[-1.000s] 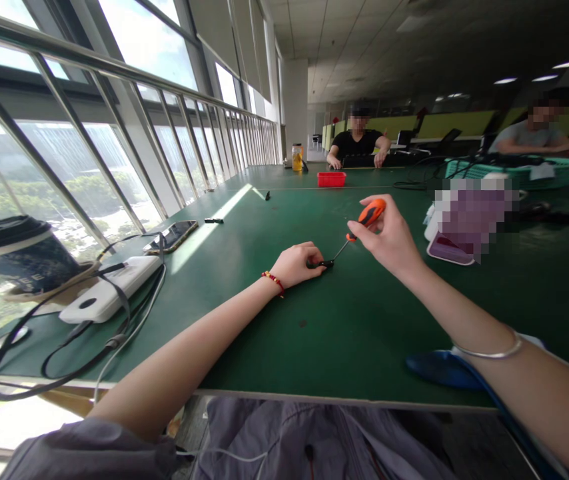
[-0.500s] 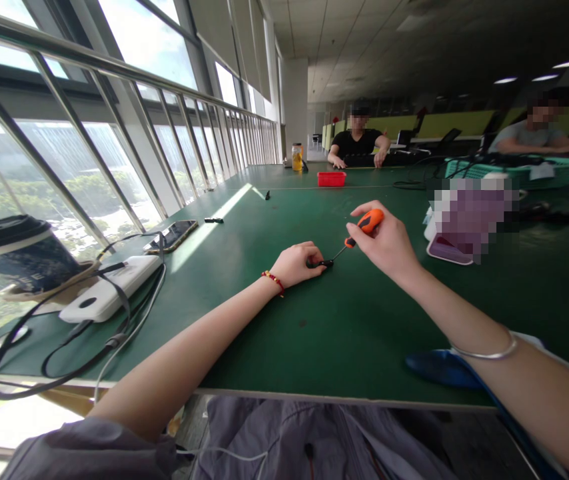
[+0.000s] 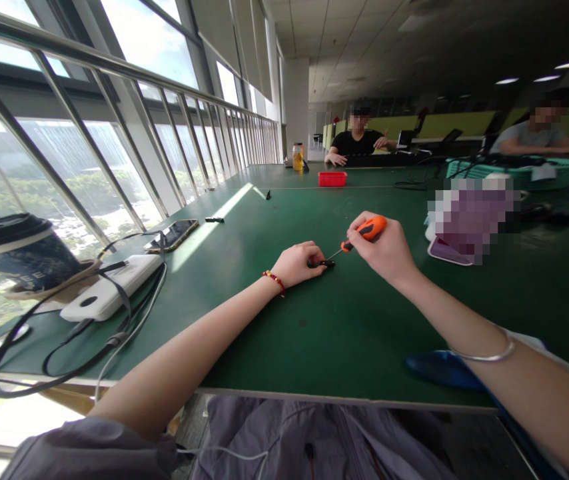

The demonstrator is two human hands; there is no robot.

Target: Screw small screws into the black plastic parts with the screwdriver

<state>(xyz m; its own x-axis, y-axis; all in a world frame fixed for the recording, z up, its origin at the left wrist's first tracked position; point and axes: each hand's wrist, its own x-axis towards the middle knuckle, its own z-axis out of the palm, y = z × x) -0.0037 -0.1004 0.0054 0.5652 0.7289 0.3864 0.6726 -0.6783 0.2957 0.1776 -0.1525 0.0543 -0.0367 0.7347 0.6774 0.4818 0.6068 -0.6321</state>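
While left hand (image 3: 297,263) pinches small black part (image 3: 329,263) on green table (image 3: 264,340), right hand (image 3: 388,252) holds orange screwdriver (image 3: 372,229) between thumb and curled fingers, handle (image 3: 378,225) tilted up to right. Shaft (image 3: 335,255) slants down to part; whether it touches, cannot tell. Two more black pieces (image 3: 214,219) lie farther off, left of screwdriver. Phone (image 3: 178,235) near table's left edge, red box (image 3: 332,179) well beyond, toward far end.

Lit by daylight from windows (image 3: 144,40) beyond the table's (image 3: 314,360) left edge, burnt out white. Crossed near that edge by a sunlit stripe (image 3: 209,230). Falls to gloom past the far right corner, save for ceiling lamps (image 3: 547,78). Legible at the screwdriver (image 3: 373,228); smeared toward the right edge (pixelated over a purple object (image 3: 479,217) there).
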